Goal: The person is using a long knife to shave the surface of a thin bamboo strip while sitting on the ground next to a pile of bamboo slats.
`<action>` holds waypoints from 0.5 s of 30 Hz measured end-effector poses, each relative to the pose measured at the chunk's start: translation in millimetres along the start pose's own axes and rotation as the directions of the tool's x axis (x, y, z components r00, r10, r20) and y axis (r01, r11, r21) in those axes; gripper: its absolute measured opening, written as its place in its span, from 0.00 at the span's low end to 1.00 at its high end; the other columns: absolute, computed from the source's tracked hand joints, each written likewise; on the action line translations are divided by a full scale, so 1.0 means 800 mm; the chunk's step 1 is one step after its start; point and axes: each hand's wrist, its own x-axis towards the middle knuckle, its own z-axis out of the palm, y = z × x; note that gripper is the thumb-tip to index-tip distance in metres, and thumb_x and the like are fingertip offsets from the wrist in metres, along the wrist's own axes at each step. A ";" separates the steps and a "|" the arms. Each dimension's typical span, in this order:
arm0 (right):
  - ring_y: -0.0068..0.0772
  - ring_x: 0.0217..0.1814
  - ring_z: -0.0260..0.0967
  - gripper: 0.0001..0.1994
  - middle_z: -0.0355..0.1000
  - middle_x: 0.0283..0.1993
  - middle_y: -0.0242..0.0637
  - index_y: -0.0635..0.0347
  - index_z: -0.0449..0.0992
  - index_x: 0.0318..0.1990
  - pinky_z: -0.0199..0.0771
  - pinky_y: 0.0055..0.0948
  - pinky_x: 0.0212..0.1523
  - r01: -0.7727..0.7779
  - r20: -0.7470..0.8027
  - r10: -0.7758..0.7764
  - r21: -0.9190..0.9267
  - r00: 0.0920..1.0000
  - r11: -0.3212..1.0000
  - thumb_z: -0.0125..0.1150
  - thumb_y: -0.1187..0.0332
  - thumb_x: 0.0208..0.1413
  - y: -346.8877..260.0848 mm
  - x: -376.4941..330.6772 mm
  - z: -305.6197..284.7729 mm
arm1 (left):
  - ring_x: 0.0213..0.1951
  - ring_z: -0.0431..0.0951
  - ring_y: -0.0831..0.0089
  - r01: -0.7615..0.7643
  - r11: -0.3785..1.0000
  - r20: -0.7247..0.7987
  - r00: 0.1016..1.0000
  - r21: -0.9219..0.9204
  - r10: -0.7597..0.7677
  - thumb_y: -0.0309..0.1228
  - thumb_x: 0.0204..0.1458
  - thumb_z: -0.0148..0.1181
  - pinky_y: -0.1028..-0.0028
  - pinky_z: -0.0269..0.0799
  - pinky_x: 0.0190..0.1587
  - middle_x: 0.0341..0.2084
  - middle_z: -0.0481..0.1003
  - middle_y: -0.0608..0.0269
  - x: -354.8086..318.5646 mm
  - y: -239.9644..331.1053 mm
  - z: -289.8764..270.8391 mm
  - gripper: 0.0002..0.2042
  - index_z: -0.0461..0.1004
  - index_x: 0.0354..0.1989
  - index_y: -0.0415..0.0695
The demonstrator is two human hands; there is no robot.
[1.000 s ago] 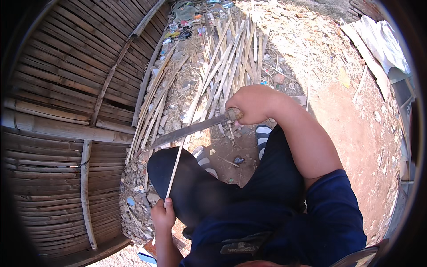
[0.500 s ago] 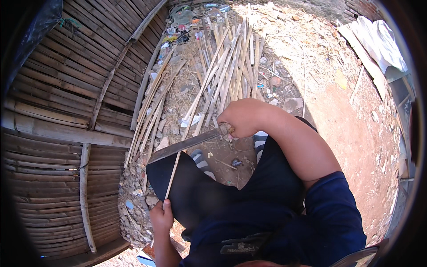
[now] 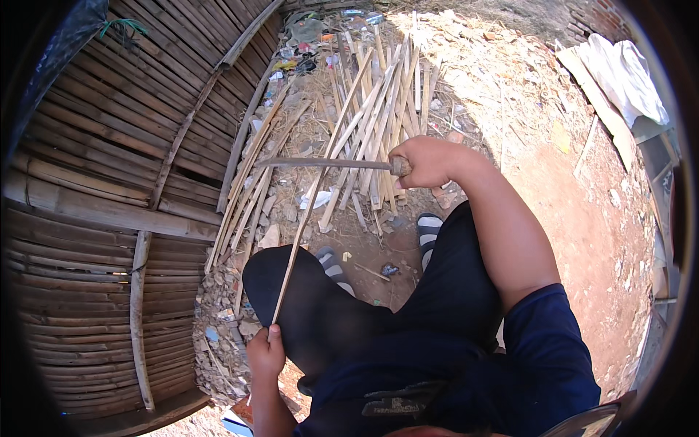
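Observation:
My left hand is closed round the near end of a long thin bamboo strip, which slants up and away past my left knee. In my right hand is the wooden handle of a machete, its long dark blade pointing left. The blade crosses over the strip well beyond my knees; whether it touches the strip I cannot tell. Behind the blade, a loose pile of split bamboo strips lies on the ground, and the strip's far end is lost among them.
On the left stands a bamboo-slat wall. More strips lie along its foot, among rubble and litter. Sandalled feet rest on bare earth in front of me. A white cloth hangs over boards at the far right.
My right hand has moved the machete away from me along the strip, from near my left knee toward the pile, and its blade is now nearly level. My left hand has stayed in place.

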 end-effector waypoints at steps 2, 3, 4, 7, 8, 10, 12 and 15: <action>0.53 0.57 0.73 0.29 0.76 0.55 0.52 0.60 0.75 0.59 0.73 0.44 0.59 0.102 0.100 -0.094 -0.086 0.991 0.991 0.69 0.58 0.50 -0.030 -0.004 0.017 | 0.24 0.75 0.49 -0.005 1.000 -0.001 1.000 -0.001 0.005 0.58 0.65 0.43 0.57 0.66 0.30 0.16 0.71 0.46 -0.001 0.000 0.002 0.33 0.72 0.25 0.35; 0.53 0.56 0.74 0.28 0.76 0.54 0.52 0.60 0.75 0.59 0.73 0.44 0.58 0.134 0.120 -0.117 -0.141 0.986 0.981 0.69 0.58 0.50 -0.050 -0.011 0.020 | 0.24 0.75 0.49 -0.005 1.000 -0.007 1.000 0.014 0.005 0.58 0.65 0.43 0.57 0.66 0.30 0.16 0.70 0.46 -0.003 -0.003 0.004 0.33 0.72 0.25 0.35; 0.53 0.56 0.74 0.28 0.77 0.53 0.51 0.59 0.75 0.58 0.74 0.44 0.57 0.165 0.137 -0.140 -0.195 0.981 0.967 0.69 0.59 0.50 -0.060 -0.015 0.020 | 0.23 0.75 0.49 -0.008 0.999 -0.016 1.000 0.032 0.008 0.58 0.65 0.43 0.57 0.66 0.29 0.16 0.70 0.46 -0.003 -0.004 0.003 0.33 0.72 0.24 0.35; 0.54 0.47 0.77 0.19 0.79 0.42 0.50 0.58 0.80 0.45 0.75 0.46 0.48 0.170 -0.027 -0.179 -0.200 0.983 0.965 0.71 0.59 0.48 -0.036 -0.014 0.015 | 0.27 0.77 0.38 -0.005 0.999 -0.076 0.997 0.052 0.009 0.60 0.61 0.49 0.52 0.69 0.30 0.17 0.73 0.41 -0.004 -0.004 0.007 0.32 0.73 0.23 0.37; 0.54 0.52 0.75 0.23 0.78 0.47 0.51 0.60 0.77 0.52 0.74 0.44 0.53 0.070 -0.027 -0.075 -0.158 0.997 0.985 0.70 0.59 0.49 -0.021 -0.009 0.002 | 0.27 0.77 0.38 0.002 0.998 -0.085 0.996 0.063 0.003 0.60 0.61 0.49 0.51 0.69 0.30 0.17 0.73 0.41 -0.005 -0.004 0.007 0.33 0.72 0.23 0.37; 0.53 0.57 0.73 0.28 0.76 0.53 0.54 0.63 0.74 0.59 0.73 0.42 0.58 -0.094 -0.121 0.090 -0.027 0.989 0.995 0.68 0.60 0.51 0.021 0.005 -0.023 | 0.27 0.77 0.37 0.019 0.996 -0.106 0.994 0.083 -0.010 0.60 0.61 0.49 0.50 0.69 0.30 0.17 0.73 0.40 -0.005 -0.005 0.008 0.33 0.72 0.23 0.37; 0.55 0.54 0.74 0.25 0.77 0.48 0.55 0.64 0.75 0.55 0.73 0.43 0.55 -0.153 -0.306 0.169 0.074 0.937 0.985 0.69 0.61 0.50 0.058 0.012 -0.025 | 0.27 0.77 0.37 0.030 0.994 -0.088 0.996 0.102 -0.021 0.61 0.61 0.48 0.49 0.68 0.31 0.17 0.72 0.40 -0.003 -0.004 0.007 0.33 0.72 0.23 0.37; 0.57 0.45 0.76 0.20 0.78 0.38 0.54 0.63 0.79 0.46 0.75 0.45 0.48 -0.129 -0.470 0.139 0.053 0.872 0.990 0.71 0.61 0.48 0.065 0.013 -0.016 | 0.27 0.76 0.36 0.018 0.996 -0.089 0.996 0.090 -0.010 0.61 0.61 0.48 0.49 0.68 0.31 0.17 0.72 0.40 -0.002 -0.004 0.008 0.34 0.72 0.23 0.37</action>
